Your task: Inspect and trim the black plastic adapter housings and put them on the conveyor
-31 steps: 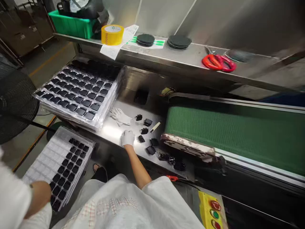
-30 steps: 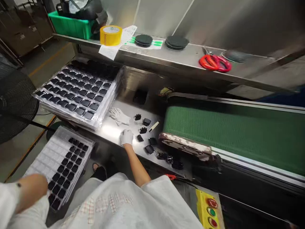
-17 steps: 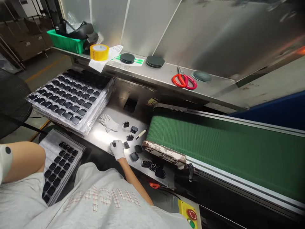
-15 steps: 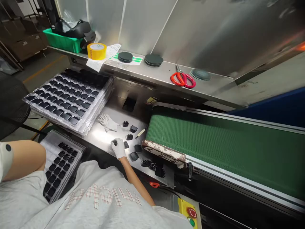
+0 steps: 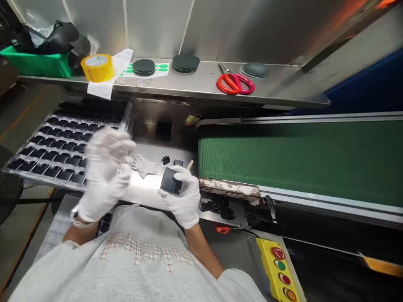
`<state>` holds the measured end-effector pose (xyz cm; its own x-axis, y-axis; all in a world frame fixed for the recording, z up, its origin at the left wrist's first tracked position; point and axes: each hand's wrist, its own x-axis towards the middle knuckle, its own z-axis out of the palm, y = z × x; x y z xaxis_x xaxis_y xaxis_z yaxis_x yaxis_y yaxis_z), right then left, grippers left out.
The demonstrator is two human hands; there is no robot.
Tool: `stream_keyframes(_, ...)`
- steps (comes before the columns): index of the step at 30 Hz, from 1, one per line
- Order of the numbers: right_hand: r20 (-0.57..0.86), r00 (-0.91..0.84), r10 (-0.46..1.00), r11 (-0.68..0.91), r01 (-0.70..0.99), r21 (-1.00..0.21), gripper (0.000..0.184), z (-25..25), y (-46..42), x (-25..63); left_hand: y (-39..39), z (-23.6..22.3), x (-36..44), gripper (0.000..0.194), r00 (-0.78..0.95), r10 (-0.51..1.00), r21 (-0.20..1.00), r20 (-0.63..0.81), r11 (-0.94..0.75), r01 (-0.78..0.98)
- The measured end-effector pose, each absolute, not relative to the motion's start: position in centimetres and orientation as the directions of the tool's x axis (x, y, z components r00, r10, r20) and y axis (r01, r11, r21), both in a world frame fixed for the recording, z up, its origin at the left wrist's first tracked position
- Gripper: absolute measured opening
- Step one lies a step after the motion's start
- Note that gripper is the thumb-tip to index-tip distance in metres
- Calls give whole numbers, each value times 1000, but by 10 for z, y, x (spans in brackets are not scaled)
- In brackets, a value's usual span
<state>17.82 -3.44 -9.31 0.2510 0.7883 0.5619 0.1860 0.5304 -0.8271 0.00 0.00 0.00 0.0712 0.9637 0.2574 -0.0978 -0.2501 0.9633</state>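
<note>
My right hand (image 5: 184, 199), in a white glove, grips a flat, square black plastic part (image 5: 171, 181) between thumb and fingers above the metal table. My left hand (image 5: 108, 170), gloved as well and smeared by motion, is raised in front of the tray stack. Its fingers are curved and apart from the thumb, and I see nothing in it. Between the hands a loose white glove (image 5: 144, 165) lies on the table. Just beyond my right hand are small black parts (image 5: 165, 160), partly covered by it.
A tray of black parts (image 5: 58, 144) sits at left. The green conveyor belt (image 5: 299, 163) runs off to the right. On the back shelf are yellow tape (image 5: 97, 68), black discs (image 5: 185, 63) and red scissors (image 5: 235, 83). A yellow button box (image 5: 277, 268) is at lower right.
My left hand has come into view from the left. My right hand has risen from the table and now holds the square black part toward me. The camera view has shifted right.
</note>
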Motion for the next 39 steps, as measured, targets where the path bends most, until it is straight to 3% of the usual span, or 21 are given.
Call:
stream_keyframes(4, 591, 208, 779, 570, 159, -806, 54, -76, -39, 173, -3, -40, 16, 48, 352, 933, 993, -71, 98, -62)
stream_keyframes(6, 582, 188, 791, 563, 149, -813, 59, -76, -41, 171, -8, -53, 18, 50, 463, 872, 977, -159, 207, -55)
stream_keyframes(11, 510, 189, 839, 497, 114, -860, 70, -73, -46, 166, -10, -56, 16, 51, 673, 725, 928, -147, 337, -161)
stream_keyframes(16, 487, 170, 857, 466, 151, -872, 69, -62, -47, 163, -7, -54, 24, 42, 795, 603, 773, -65, 534, -342)
stream_keyframes(19, 465, 131, 876, 444, 162, -881, 68, -60, -47, 165, -6, -57, 29, 35, 824, 566, 740, -6, 557, -377)
stream_keyframes(22, 496, 66, 866, 476, 197, -857, 68, -59, -45, 171, -7, -55, 33, 33, 833, 549, 743, -71, 586, -323)
stream_keyframes(26, 625, -71, 777, 581, 462, -670, 45, -57, -42, 179, -10, -52, 36, 39, 741, 652, 733, -163, 583, -351)
stream_keyframes(29, 685, -36, 727, 581, 563, -588, 36, -58, -43, 181, -10, -55, 35, 46, 674, 704, 729, -225, 580, -363)
stream_keyframes(35, 652, 71, 755, 539, 499, -678, 19, -60, -51, 180, -6, -54, 34, 47, 605, 751, 706, -265, 578, -408)
stream_keyframes(39, 548, 194, 814, 433, 428, -794, 27, -61, -53, 175, -6, -49, 33, 45, 595, 728, 656, -341, 637, -404)
